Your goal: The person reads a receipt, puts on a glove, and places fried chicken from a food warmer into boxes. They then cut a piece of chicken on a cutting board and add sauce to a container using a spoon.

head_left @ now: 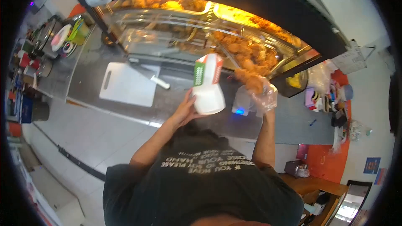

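My left hand grips a paper food box from its left side. The box is white inside, with a green and orange printed lid flap standing open away from me. A clear plastic glove covers my right hand, which is closed around fried chicken in front of the display case. Just beyond it, more fried chicken pieces lie heaped in a tray inside the case. Below the held chicken, a small white device with a blue light rests on the counter.
A lit glass display case runs along the back of the metal counter. At left lie a white cutting board and a white-handled knife. A dark container with yellow contents stands right, beside assorted small items.
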### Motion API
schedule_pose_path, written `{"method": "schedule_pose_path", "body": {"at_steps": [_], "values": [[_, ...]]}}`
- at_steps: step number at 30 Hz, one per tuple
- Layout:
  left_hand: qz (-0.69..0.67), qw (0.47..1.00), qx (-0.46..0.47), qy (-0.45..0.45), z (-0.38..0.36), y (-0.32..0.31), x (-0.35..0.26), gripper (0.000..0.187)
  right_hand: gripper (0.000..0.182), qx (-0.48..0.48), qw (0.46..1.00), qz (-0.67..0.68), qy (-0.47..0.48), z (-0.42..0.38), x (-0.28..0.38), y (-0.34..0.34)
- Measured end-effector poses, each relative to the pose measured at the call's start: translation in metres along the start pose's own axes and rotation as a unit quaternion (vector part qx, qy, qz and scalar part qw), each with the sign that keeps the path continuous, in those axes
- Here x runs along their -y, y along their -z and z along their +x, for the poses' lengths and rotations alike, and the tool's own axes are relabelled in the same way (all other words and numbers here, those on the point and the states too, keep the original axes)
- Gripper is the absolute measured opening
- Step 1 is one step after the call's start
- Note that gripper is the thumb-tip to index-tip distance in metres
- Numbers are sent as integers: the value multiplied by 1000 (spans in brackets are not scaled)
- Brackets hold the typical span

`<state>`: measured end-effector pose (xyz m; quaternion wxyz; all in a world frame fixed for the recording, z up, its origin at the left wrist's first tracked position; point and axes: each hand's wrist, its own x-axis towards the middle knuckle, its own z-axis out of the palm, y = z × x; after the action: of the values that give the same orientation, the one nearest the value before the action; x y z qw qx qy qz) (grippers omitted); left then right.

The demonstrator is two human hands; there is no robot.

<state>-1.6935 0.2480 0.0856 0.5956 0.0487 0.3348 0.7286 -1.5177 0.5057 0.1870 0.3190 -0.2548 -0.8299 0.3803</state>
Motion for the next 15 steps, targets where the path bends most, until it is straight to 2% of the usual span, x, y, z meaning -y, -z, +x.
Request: {"method": "schedule_pose_path", "body": {"at_steps": [1, 2, 3, 4, 7, 10, 11, 12, 13, 14, 15], "values": [[-6, 1000, 28, 2, 1, 0, -1, 66, 55, 76, 994, 71, -18, -20, 9, -24], [-4, 1000, 18, 5, -1, -2, -3, 66, 51, 145, 979, 138, -31, -30, 20, -46], [-6, 1000, 28, -2, -1, -8, -6, 64, 50, 168, 980, -92, 54, -30, 51, -57], [-9, 999, 39, -8, -3, -10, -7, 63, 50, 183, 920, -319, 134, -31, 80, -67], [-18, 999, 49, -14, -4, 8, -10, 59, 51, 230, 896, -356, 134, -42, 82, -104], [-55, 998, 28, -15, -3, 42, -8, 56, 49, 182, 923, -294, 168, -41, 83, -110], [-55, 998, -13, -4, -6, 50, -10, 56, 38, 127, 929, -282, 203, -36, 84, -104], [-55, 997, -55, 7, -9, 57, -12, 57, 38, 129, 930, -280, 202, -35, 72, -102], [13, 993, -110, 26, -8, 70, -12, 63, 35, 77, 956, -226, 171, -35, 55, -102], [12, 993, -113, 24, -6, 86, -12, 63, 31, 26, 975, -171, 138, -34, 42, -99], [86, 983, -158, 24, -5, 106, -10, 66, 30, 37, 990, -139, 10, -32, 43, -93]]}}
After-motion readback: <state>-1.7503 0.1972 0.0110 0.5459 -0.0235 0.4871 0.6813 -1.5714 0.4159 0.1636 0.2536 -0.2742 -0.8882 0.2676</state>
